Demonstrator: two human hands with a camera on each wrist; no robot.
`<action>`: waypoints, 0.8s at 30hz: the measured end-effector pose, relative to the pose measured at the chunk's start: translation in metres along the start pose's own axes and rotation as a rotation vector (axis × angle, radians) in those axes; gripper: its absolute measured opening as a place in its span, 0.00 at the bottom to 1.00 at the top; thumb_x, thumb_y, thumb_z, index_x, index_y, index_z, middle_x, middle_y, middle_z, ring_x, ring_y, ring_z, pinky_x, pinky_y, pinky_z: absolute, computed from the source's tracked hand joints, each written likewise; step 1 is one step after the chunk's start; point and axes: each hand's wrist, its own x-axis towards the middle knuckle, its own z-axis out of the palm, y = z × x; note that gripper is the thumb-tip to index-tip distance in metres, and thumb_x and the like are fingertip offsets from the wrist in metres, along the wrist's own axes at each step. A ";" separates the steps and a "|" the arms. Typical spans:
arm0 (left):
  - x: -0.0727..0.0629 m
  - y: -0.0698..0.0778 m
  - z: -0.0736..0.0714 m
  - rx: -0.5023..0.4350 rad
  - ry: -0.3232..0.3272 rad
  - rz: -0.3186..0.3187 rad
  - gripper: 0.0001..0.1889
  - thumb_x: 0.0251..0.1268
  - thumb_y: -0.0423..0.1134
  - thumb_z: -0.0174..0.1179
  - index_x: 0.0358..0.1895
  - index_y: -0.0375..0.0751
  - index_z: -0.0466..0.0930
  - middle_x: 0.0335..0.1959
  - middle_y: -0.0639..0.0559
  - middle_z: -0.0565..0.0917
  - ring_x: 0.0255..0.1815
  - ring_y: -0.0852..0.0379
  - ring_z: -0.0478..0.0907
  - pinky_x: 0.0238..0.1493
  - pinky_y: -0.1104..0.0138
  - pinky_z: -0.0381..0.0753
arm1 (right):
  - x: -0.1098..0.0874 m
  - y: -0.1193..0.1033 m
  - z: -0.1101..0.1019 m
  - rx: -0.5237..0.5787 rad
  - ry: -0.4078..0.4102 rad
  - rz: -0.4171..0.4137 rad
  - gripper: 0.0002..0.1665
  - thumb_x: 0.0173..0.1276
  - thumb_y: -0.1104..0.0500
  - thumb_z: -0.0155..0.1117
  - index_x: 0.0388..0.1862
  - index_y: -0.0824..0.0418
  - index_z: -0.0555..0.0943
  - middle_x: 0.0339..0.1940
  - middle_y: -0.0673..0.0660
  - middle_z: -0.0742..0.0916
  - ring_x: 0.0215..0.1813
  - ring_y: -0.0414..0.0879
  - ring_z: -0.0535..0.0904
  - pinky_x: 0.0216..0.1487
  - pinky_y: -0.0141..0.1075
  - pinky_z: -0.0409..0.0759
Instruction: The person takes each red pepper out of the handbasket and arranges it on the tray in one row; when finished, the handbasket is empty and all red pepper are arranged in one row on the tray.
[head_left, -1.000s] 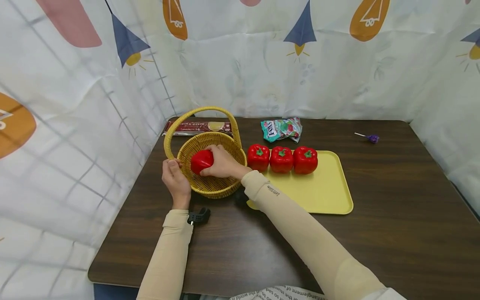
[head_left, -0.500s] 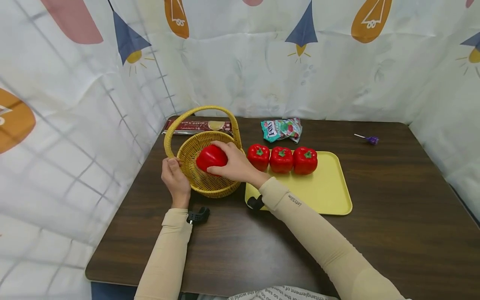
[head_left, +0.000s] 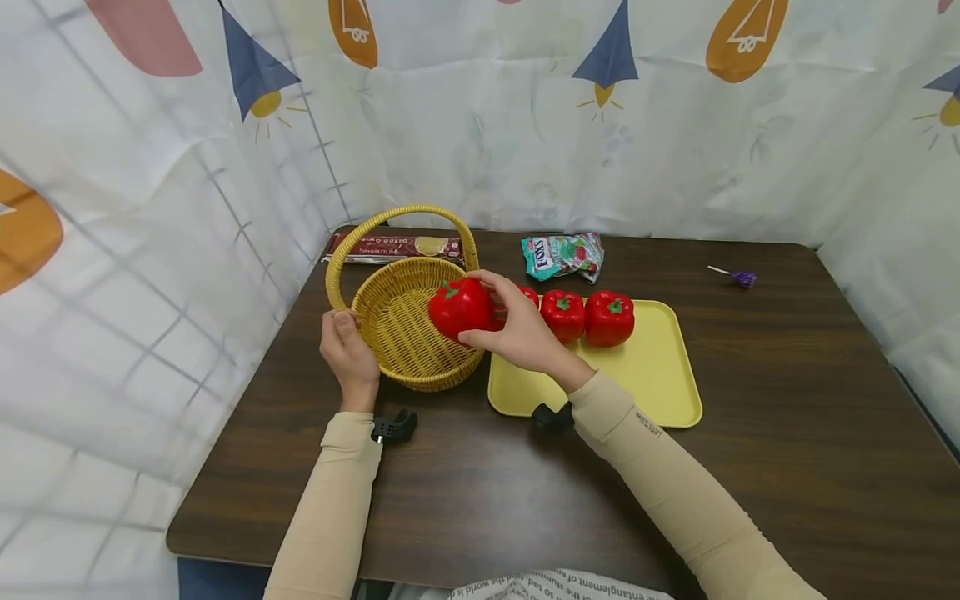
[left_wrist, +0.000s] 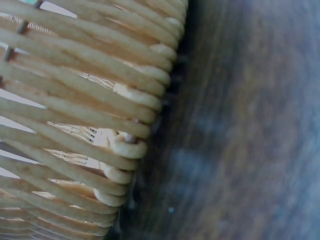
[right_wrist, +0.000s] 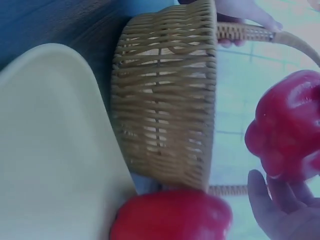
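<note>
My right hand (head_left: 517, 325) grips a red bell pepper (head_left: 459, 308) with a green stem, held above the right rim of a yellow wicker basket (head_left: 405, 321). The right wrist view shows the same bell pepper (right_wrist: 290, 125) raised beside the basket's top, fingers under it. My left hand (head_left: 348, 354) holds the base of the basket's handle on its left side. Nothing lies inside the basket. On the yellow tray (head_left: 660, 375) stand three more red bell peppers (head_left: 609, 318) in a row along the back edge; the leftmost is partly hidden behind my right hand. Woven basket wall (left_wrist: 75, 100) fills the left wrist view.
Behind the basket lies a dark red spaghetti pack (head_left: 405, 248). A teal candy bag (head_left: 562, 255) sits behind the tray, and a purple lollipop (head_left: 742, 279) is at the back right. A patterned curtain (head_left: 480, 125) hangs behind the table.
My right hand has lifted the bell pepper out of the basket and moved it right, toward the tray. The pepper has turned so its stem shows. My left hand stays on the handle.
</note>
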 end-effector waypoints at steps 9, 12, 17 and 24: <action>0.000 0.000 0.001 -0.013 0.003 -0.003 0.33 0.70 0.65 0.46 0.30 0.34 0.73 0.28 0.50 0.73 0.31 0.69 0.67 0.39 0.72 0.64 | -0.033 0.005 -0.031 0.054 0.046 0.027 0.44 0.61 0.57 0.73 0.73 0.45 0.64 0.66 0.52 0.74 0.60 0.54 0.74 0.50 0.48 0.81; 0.000 0.000 0.001 -0.004 0.002 -0.007 0.40 0.72 0.64 0.45 0.34 0.18 0.70 0.29 0.33 0.72 0.32 0.64 0.68 0.40 0.72 0.64 | -0.044 0.006 -0.042 0.062 0.063 0.054 0.43 0.62 0.58 0.73 0.73 0.47 0.63 0.66 0.54 0.74 0.60 0.55 0.76 0.51 0.48 0.81; -0.001 0.000 0.000 -0.012 0.004 -0.017 0.39 0.75 0.59 0.45 0.37 0.13 0.69 0.33 0.20 0.70 0.34 0.48 0.68 0.42 0.72 0.63 | -0.058 0.007 -0.057 0.075 0.091 0.072 0.44 0.62 0.59 0.73 0.73 0.49 0.63 0.65 0.54 0.74 0.59 0.54 0.77 0.50 0.46 0.81; -0.001 0.000 0.002 -0.022 0.005 -0.024 0.40 0.73 0.61 0.46 0.37 0.14 0.69 0.29 0.37 0.72 0.33 0.68 0.67 0.42 0.71 0.63 | -0.075 0.012 -0.075 0.034 0.189 0.055 0.43 0.62 0.59 0.72 0.74 0.50 0.62 0.63 0.55 0.74 0.57 0.54 0.78 0.49 0.39 0.82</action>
